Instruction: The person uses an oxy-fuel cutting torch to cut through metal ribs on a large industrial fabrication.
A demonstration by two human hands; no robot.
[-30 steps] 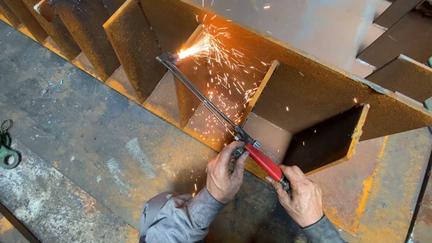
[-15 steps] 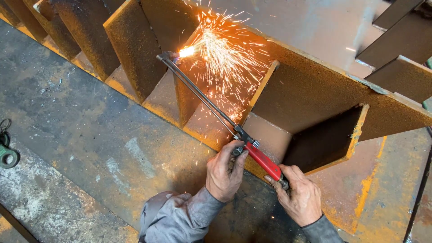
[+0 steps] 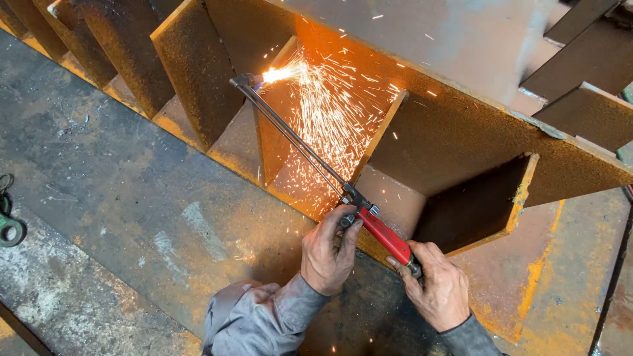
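I hold a long cutting torch (image 3: 297,142) with a red handle (image 3: 386,235). My left hand (image 3: 328,254) grips the valve block where the thin metal tubes meet the handle. My right hand (image 3: 438,288) closes around the rear end of the red handle. The torch tip (image 3: 245,80) burns at the top edge of an upright rusty stiffener plate (image 3: 280,112), throwing a fan of orange sparks (image 3: 330,112) to the right into the bay behind it.
A rusty steel beam with a tall web (image 3: 475,142) and several upright stiffener plates (image 3: 191,62) runs diagonally across the view. Its flat flange (image 3: 132,198) lies at lower left. A green metal clamp (image 3: 10,227) rests at the left edge. Grey sleeves cover my forearms.
The spark shower has shifted and now falls lower and wider into the bay. Both hands and the torch hold almost the same position.
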